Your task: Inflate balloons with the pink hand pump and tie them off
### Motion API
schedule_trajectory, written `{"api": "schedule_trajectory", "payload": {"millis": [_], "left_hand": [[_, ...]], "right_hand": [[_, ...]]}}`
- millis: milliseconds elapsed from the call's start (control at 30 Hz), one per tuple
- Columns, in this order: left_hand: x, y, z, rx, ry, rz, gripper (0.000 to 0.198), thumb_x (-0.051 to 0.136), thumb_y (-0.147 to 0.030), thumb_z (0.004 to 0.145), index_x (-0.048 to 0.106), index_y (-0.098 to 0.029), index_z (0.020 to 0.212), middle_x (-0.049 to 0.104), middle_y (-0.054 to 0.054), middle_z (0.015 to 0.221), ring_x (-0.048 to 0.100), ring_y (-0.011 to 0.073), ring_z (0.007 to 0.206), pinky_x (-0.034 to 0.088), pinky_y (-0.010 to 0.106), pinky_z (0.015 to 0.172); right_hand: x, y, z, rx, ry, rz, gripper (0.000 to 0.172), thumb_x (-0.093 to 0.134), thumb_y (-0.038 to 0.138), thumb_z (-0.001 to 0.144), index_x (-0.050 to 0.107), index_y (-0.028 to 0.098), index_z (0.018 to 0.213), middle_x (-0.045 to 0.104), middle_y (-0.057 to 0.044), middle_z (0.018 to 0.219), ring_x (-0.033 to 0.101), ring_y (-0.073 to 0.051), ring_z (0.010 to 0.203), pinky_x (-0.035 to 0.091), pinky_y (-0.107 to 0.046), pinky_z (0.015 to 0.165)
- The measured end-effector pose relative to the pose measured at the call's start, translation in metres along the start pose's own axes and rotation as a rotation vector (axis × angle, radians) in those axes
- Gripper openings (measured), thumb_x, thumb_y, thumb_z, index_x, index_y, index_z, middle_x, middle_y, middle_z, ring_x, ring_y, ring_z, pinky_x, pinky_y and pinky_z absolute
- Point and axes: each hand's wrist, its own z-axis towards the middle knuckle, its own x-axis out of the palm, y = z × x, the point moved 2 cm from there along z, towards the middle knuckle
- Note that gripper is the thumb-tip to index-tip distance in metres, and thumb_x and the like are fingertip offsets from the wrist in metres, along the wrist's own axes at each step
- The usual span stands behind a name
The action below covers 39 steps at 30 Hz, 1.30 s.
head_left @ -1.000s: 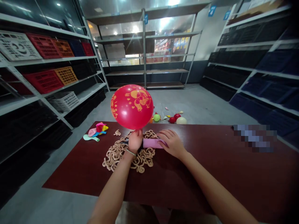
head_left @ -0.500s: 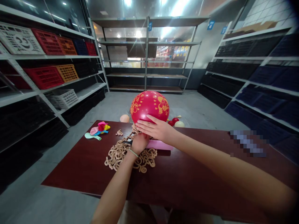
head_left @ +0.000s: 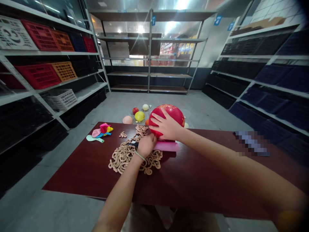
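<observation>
An inflated red balloon [head_left: 177, 112] with yellow printing rests at the table's far edge. My right hand [head_left: 166, 125] lies spread against its near side, fingers apart. Below it, my left hand [head_left: 146, 145] is closed at the balloon's lower end; the neck is hidden by the fingers. Just behind and right of the left hand lies a pink cylinder [head_left: 167, 147] with a black end, looking like a hand pump. Under and around my left wrist spreads a pile of tan, curled, rope-like pieces [head_left: 122, 158].
Limp balloons [head_left: 103, 129] in several colours lie on the dark red table [head_left: 77, 167] at left. A blurred flat item [head_left: 252, 143] is at right. Inflated balloons, one yellow [head_left: 139, 116], sit on the floor beyond. Shelves with crates [head_left: 38, 75] line the sides.
The red balloon has moved right and down, tilting away from me. My right hand has risen on it with fingers spread wider. More floor balloons show as the view shifted.
</observation>
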Motion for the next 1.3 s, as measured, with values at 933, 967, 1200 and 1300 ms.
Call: {"api": "schedule_trajectory", "payload": {"millis": [933,967,1200,1300], "left_hand": [[0.005,0.016,0.008,-0.037,-0.169,-0.798,0.034,0.045,-0.042,0.097,0.062,-0.018,0.080,0.059,0.001,0.065,0.052,0.0138,0.058,0.040,0.025,0.057],[0.006,0.017,0.008,-0.051,-0.159,-0.811,0.032,0.048,-0.042,0.095,0.063,-0.018,0.081,0.061,0.001,0.066,0.052,0.0136,0.058,0.039,0.024,0.056],[0.006,0.021,0.005,-0.108,-0.231,-0.895,0.025,0.057,-0.040,0.090,0.067,-0.017,0.084,0.068,0.001,0.072,0.056,0.0127,0.060,0.042,0.023,0.059],[0.003,0.027,0.005,-0.143,-0.328,-0.741,0.019,0.058,-0.034,0.089,0.070,-0.019,0.088,0.070,0.001,0.075,0.061,0.0142,0.067,0.045,0.024,0.065]], "right_hand": [[-0.002,-0.015,-0.040,0.188,-0.186,-0.019,0.044,0.052,0.012,0.093,0.054,0.031,0.133,0.049,-0.002,0.149,0.026,-0.031,0.147,0.010,-0.078,0.113],[-0.001,-0.012,-0.039,0.185,-0.187,-0.039,0.043,0.051,0.013,0.094,0.054,0.029,0.133,0.048,-0.004,0.150,0.026,-0.031,0.147,0.010,-0.077,0.114],[0.004,0.020,-0.033,0.144,-0.257,-0.072,0.050,0.051,0.016,0.095,0.044,0.029,0.142,0.041,-0.003,0.156,0.023,-0.026,0.148,0.010,-0.067,0.118],[0.011,0.038,-0.040,0.146,-0.282,0.005,0.045,0.051,0.016,0.095,0.049,0.027,0.138,0.049,-0.004,0.149,0.031,-0.025,0.143,0.016,-0.060,0.117]]}}
